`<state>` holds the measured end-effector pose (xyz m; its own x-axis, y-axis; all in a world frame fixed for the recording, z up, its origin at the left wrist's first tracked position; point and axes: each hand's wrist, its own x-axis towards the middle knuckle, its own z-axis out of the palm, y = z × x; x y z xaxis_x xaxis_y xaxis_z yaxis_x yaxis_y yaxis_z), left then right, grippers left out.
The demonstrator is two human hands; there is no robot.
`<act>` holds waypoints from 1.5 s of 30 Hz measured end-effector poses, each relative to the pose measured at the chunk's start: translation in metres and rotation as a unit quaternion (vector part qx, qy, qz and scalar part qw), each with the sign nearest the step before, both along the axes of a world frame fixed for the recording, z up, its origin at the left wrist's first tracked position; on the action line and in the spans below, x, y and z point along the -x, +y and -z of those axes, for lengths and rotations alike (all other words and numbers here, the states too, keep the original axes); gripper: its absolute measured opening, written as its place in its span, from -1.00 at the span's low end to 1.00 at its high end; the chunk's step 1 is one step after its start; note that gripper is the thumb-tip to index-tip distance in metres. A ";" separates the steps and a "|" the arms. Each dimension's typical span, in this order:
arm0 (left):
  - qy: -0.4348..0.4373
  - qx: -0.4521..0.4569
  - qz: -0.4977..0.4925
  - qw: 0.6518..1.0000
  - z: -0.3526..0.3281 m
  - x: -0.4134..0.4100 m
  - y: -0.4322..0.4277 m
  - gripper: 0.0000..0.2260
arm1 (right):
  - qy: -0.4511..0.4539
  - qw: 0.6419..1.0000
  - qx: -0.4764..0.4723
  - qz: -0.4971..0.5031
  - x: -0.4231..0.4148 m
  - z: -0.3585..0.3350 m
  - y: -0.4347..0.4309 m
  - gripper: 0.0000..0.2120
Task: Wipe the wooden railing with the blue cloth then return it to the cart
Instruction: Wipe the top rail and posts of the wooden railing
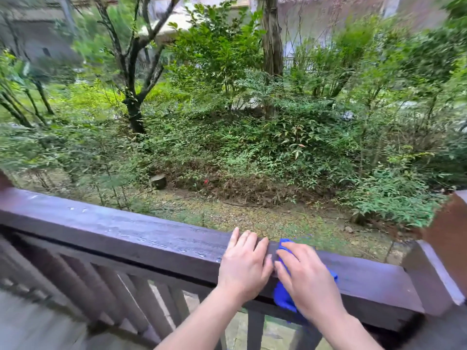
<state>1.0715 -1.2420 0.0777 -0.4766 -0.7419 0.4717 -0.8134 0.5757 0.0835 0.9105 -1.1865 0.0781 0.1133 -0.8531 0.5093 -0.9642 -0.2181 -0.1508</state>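
A dark wooden railing runs across the lower view, sloping down to the right, its top wet with small drops. My right hand presses flat on the blue cloth, which is draped over the rail's top and hangs down its near face. My left hand lies flat on the bare rail right beside the cloth, fingers spread over the top edge. The cart is out of sight.
Slanted wooden balusters stand under the rail. A square post ends the rail at the right. Beyond lie bare ground, shrubs and tree trunks. The view's edges are blurred.
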 end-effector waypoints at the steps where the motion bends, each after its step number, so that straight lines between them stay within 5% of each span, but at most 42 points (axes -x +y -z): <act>1: 0.002 0.002 0.012 1.000 -0.002 -0.007 -0.002 -0.66 | -0.006 1.000 0.002 0.009 0.004 -0.004 -0.004 -0.67; 6: 0.022 0.021 -0.037 0.999 -0.009 -0.087 -0.026 -0.66 | -0.026 0.997 0.019 0.073 -0.004 -0.004 -0.010 -0.64; 13: -0.008 0.050 -0.094 0.994 0.003 -0.189 -0.067 -0.69 | 0.000 1.000 0.014 -0.020 -0.056 -0.003 -0.024 -0.65; 18: 0.033 0.081 -0.082 0.993 0.024 -0.190 -0.074 -0.77 | -0.071 0.996 0.019 0.043 -0.067 -0.007 -0.036 -0.70; 23: 0.061 0.096 -0.081 0.990 0.028 -0.190 -0.076 -0.79 | 0.009 0.997 0.047 -0.059 -0.089 0.005 -0.038 -0.67; 28: 0.074 0.084 -0.076 0.991 0.027 -0.191 -0.078 -0.79 | -0.063 0.992 0.038 0.099 -0.080 -0.005 -0.058 -0.58; 34: 0.084 0.081 -0.071 0.991 0.031 -0.193 -0.082 -0.79 | 0.020 0.999 0.035 0.016 -0.158 -0.003 -0.077 -0.78; 41: 0.093 0.091 -0.071 0.989 0.034 -0.192 -0.082 -0.78 | -0.020 0.981 -0.024 0.190 -0.117 -0.028 -0.091 -0.80; 45: 0.099 0.102 -0.070 0.987 0.037 -0.192 -0.086 -0.76 | -0.010 0.992 0.010 0.122 -0.143 0.000 -0.058 -0.68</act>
<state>1.2634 -1.3280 0.0407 -0.2596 -0.6733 0.6923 -0.8651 0.4807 0.1431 1.0530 -1.2447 0.0781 -0.1062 -0.8440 0.5257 -0.9856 0.0194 -0.1681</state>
